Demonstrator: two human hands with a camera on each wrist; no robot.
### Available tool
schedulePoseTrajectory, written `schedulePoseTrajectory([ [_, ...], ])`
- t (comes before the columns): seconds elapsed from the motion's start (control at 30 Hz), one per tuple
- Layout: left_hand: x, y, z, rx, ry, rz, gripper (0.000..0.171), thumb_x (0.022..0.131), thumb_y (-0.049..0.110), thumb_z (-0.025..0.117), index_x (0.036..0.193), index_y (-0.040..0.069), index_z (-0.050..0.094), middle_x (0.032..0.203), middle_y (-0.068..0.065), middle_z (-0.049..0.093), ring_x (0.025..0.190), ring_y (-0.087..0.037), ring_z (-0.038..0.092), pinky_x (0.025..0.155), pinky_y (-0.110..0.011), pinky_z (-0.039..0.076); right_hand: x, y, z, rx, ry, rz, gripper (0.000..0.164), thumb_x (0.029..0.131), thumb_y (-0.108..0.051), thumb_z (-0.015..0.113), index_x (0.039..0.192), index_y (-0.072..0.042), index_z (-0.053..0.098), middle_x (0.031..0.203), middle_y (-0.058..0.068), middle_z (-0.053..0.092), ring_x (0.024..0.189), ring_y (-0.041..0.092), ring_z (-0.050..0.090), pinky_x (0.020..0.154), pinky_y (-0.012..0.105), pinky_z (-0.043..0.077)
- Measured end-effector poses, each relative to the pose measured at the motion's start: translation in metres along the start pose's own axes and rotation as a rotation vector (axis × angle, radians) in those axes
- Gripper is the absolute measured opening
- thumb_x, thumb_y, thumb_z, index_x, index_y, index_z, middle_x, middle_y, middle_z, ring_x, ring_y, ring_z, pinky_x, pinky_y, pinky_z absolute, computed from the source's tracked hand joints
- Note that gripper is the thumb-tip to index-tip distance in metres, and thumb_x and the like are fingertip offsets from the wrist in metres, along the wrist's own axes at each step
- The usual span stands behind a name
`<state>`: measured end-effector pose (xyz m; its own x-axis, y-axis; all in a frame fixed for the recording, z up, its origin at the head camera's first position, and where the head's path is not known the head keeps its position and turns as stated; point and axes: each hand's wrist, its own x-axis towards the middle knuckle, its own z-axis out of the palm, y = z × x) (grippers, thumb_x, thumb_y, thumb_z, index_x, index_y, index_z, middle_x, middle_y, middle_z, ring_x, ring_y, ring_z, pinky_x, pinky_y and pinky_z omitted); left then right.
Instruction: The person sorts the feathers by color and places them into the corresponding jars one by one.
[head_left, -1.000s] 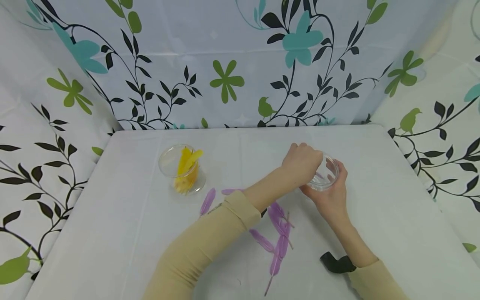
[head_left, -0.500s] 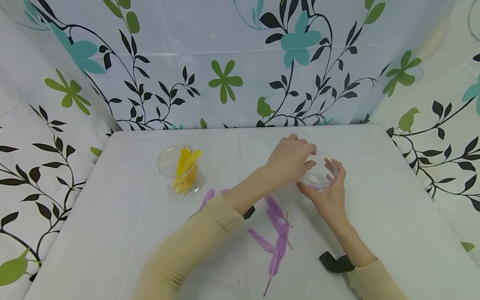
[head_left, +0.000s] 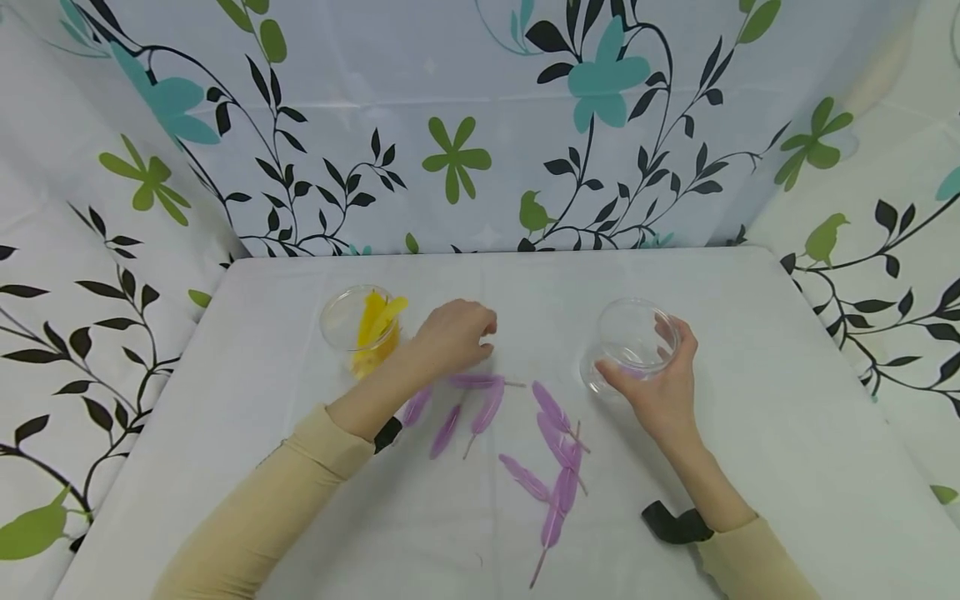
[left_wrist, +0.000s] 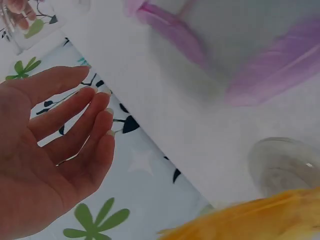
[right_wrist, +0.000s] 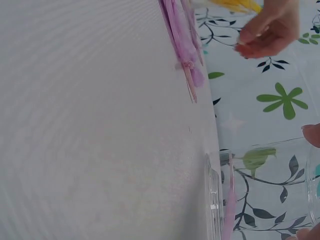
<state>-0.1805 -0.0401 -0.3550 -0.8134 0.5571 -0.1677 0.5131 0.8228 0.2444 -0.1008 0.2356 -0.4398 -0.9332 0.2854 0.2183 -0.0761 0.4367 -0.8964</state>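
My left hand (head_left: pixel 453 337) is above the table beside the yellow feathers (head_left: pixel 373 325). Its fingers are loosely bent with nothing between them, as the left wrist view also shows. The yellow feathers stand in a clear glass cup (head_left: pixel 337 321) on the left. My right hand (head_left: pixel 663 387) grips a second clear glass cup (head_left: pixel 618 329) on the right, thumb on the near side. A purple feather (right_wrist: pixel 229 212) lies low inside that cup in the right wrist view. Several loose purple feathers (head_left: pixel 487 404) lie close below my left hand.
More purple feathers (head_left: pixel 558 492) overlap on the middle of the white table (head_left: pixel 787 417). A black piece (head_left: pixel 675 523) is at my right wrist and another (head_left: pixel 387 435) at my left. A patterned cloth (head_left: pixel 465 75) hangs behind the table.
My left hand has come away from the right glass cup and moved left to near the yellow feathers, uncovering purple feathers. The right hand has kept its grip on the cup.
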Motion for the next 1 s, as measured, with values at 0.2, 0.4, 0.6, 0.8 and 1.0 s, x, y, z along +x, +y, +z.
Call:
schedulePoseTrajectory([
  [0.2, -0.013, -0.017, 0.027, -0.024, -0.108, -0.059, 0.025, 0.093, 0.019, 0.069, 0.115, 0.006, 0.068, 0.11, -0.007, 0.07, 0.103, -0.025, 0.062, 0.094, -0.041, 0.052, 0.0, 0.001, -0.001, 0.005, 0.003, -0.011, 0.104, 0.075, -0.019, 0.087, 0.152, -0.016, 0.018, 0.154, 0.008, 0.037, 0.143, 0.025, 0.033, 0.118, 0.052, 0.029],
  [0.4, -0.014, -0.016, 0.047, -0.042, -0.061, 0.008, 0.026, 0.092, 0.02, 0.072, 0.114, 0.006, 0.068, 0.11, -0.011, 0.065, 0.104, -0.029, 0.057, 0.093, -0.042, 0.051, 0.0, 0.0, -0.002, 0.016, -0.002, -0.012, 0.105, 0.075, -0.018, 0.087, 0.153, -0.014, 0.017, 0.155, 0.009, 0.036, 0.144, 0.024, 0.031, 0.119, 0.051, 0.028],
  [0.6, -0.01, -0.013, 0.062, -0.046, -0.018, 0.029, 0.013, 0.093, 0.017, 0.07, 0.101, 0.007, 0.067, 0.098, -0.008, 0.061, 0.096, -0.026, 0.055, 0.087, -0.038, 0.05, 0.0, 0.001, -0.001, 0.006, -0.007, -0.001, 0.104, 0.076, -0.02, 0.087, 0.152, -0.015, 0.017, 0.156, 0.011, 0.035, 0.145, 0.026, 0.031, 0.119, 0.052, 0.028],
  [0.8, -0.009, -0.014, 0.068, -0.043, 0.014, 0.042, 0.007, 0.095, 0.015, 0.068, 0.094, 0.009, 0.067, 0.091, -0.006, 0.06, 0.088, -0.023, 0.052, 0.082, -0.037, 0.048, 0.0, 0.001, 0.0, 0.0, -0.005, -0.004, 0.103, 0.076, -0.02, 0.087, 0.152, -0.014, 0.017, 0.156, 0.013, 0.035, 0.144, 0.028, 0.032, 0.118, 0.054, 0.028],
  [1.0, -0.006, -0.017, 0.064, -0.056, 0.131, 0.06, 0.004, 0.097, 0.008, 0.062, 0.097, 0.005, 0.065, 0.092, -0.009, 0.067, 0.084, -0.023, 0.05, 0.082, -0.036, 0.047, 0.0, 0.0, -0.001, 0.004, 0.0, -0.006, 0.103, 0.076, -0.02, 0.087, 0.152, -0.014, 0.018, 0.155, 0.012, 0.036, 0.144, 0.026, 0.032, 0.118, 0.052, 0.028],
])
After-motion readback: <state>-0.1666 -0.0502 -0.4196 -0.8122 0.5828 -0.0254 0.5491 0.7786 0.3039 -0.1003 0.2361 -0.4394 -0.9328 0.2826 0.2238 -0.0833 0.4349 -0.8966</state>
